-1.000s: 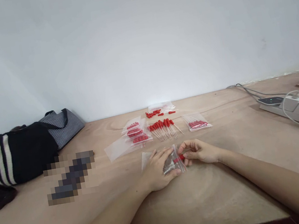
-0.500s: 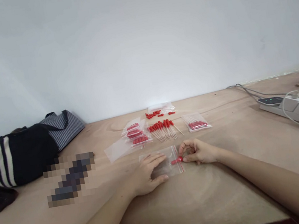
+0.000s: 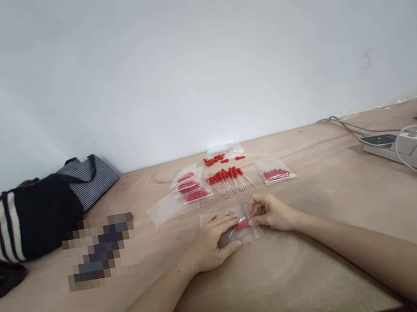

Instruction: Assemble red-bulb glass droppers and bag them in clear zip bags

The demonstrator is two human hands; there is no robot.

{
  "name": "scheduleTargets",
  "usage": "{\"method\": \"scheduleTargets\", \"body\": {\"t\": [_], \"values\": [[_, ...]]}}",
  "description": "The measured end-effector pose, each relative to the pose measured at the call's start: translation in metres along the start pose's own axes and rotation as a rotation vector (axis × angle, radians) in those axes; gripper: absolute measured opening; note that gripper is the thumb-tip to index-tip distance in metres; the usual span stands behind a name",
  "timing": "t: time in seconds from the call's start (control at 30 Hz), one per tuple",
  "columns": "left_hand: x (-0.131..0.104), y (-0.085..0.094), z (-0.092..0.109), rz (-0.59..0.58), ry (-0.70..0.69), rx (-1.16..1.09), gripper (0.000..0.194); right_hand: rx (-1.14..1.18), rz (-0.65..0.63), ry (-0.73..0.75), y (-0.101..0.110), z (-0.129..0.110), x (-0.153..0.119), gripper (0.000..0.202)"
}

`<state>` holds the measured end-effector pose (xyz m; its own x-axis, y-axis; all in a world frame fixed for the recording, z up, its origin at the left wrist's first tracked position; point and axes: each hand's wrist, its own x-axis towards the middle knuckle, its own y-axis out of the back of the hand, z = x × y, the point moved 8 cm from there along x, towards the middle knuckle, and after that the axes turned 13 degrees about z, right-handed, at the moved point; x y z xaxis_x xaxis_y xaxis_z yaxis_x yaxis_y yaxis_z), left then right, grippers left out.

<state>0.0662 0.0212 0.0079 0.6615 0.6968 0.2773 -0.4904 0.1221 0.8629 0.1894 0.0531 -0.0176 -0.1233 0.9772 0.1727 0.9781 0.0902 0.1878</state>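
My left hand (image 3: 218, 237) lies with its fingers stretched out over a clear zip bag (image 3: 228, 236), pressing it against the table. Inside the bag, near its mouth, is a small red bulb-ended piece (image 3: 241, 224). My right hand (image 3: 272, 213) is closed in a pinch at the bag's mouth, its fingertips at the right end of that red piece; they partly hide it. Beyond my hands lies a row of wooden sticks with red tips (image 3: 228, 178). To its left, filled zip bags of red pieces (image 3: 195, 195) overlap one another.
Loose red pieces (image 3: 214, 160) lie near the wall beside another clear bag (image 3: 227, 149). A bag of red-tipped sticks (image 3: 275, 171) lies right of the row. A black striped bag (image 3: 42, 215) stands at left; a white power strip (image 3: 416, 153) with cables sits at right.
The red piece has gone further into the zip bag, away from its mouth. The bag and my left hand have shifted slightly right; my right hand stays at the mouth.
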Motion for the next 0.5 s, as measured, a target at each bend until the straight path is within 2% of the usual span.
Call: {"method": "scheduleTargets", "body": {"t": [0.07, 0.13, 0.2, 0.23, 0.3, 0.37, 0.43, 0.5], "values": [[0.004, -0.003, 0.004, 0.018, -0.015, 0.004, 0.045, -0.005, -0.003, -0.029, 0.005, 0.003, 0.0, 0.028], [0.006, -0.005, 0.006, 0.045, -0.022, 0.011, 0.046, -0.024, -0.063, -0.074, 0.008, 0.006, -0.002, 0.028], [0.007, -0.001, 0.007, 0.08, -0.025, 0.017, 0.047, -0.082, -0.113, -0.105, 0.014, 0.008, 0.0, 0.024], [0.006, 0.002, 0.006, 0.097, -0.023, 0.02, 0.048, -0.134, -0.096, -0.105, 0.021, 0.008, 0.004, 0.021], [0.003, 0.01, 0.003, 0.117, -0.02, 0.012, 0.046, -0.306, 0.045, -0.084, 0.042, 0.006, 0.019, 0.015], [-0.002, 0.019, -0.001, 0.111, -0.017, -0.011, 0.042, -0.535, 0.248, -0.072, 0.066, 0.001, 0.038, 0.009], [-0.007, 0.024, -0.005, 0.077, -0.012, -0.033, 0.04, -0.634, 0.343, -0.089, 0.075, -0.001, 0.059, 0.011], [-0.011, 0.024, -0.008, 0.034, -0.008, -0.04, 0.04, -0.689, 0.394, -0.118, 0.076, -0.001, 0.078, 0.02]]}}
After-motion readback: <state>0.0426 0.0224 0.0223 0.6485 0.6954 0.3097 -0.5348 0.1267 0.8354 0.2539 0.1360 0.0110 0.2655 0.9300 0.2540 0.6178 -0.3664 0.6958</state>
